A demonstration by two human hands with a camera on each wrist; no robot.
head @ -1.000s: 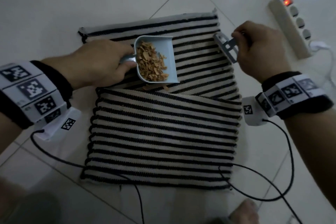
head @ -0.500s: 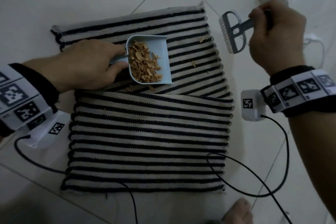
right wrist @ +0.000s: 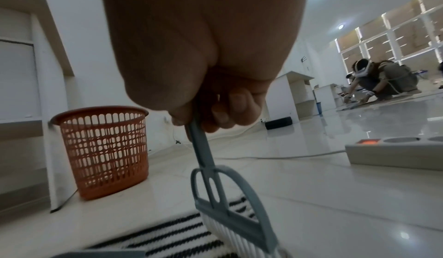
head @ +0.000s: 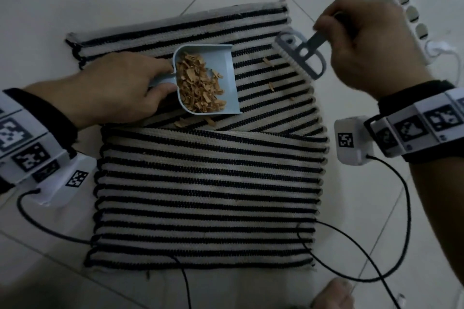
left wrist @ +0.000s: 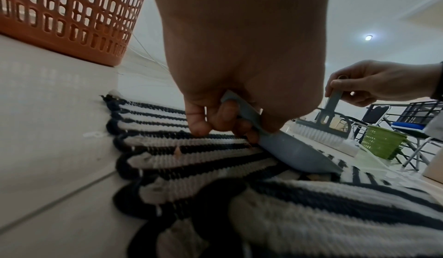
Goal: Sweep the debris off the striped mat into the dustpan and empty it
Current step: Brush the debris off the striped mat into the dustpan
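Observation:
A black-and-white striped mat [head: 206, 183] lies on the tiled floor, its near half folded over the far half. My left hand [head: 120, 88] grips the handle of a light blue dustpan [head: 226, 68] resting on the mat and holding a heap of tan chips [head: 198, 88]. Loose chips [head: 267, 61] lie on the stripes to the right of the pan and at its near edge [head: 183, 123]. My right hand [head: 361, 42] grips the handle of a grey brush [head: 298, 55], whose white bristles [right wrist: 230, 237] are at the mat's right side.
A white power strip [head: 401, 7] with a lit red switch lies beside my right hand. An orange mesh waste basket [right wrist: 103, 150] stands on the floor beyond the mat. Black cables [head: 351, 253] trail over the mat's near corners. A green basket [left wrist: 381, 142] and chairs stand farther off.
The brush has come down from above the floor at the mat's right onto the mat's right part. The dustpan and my left hand have stayed put.

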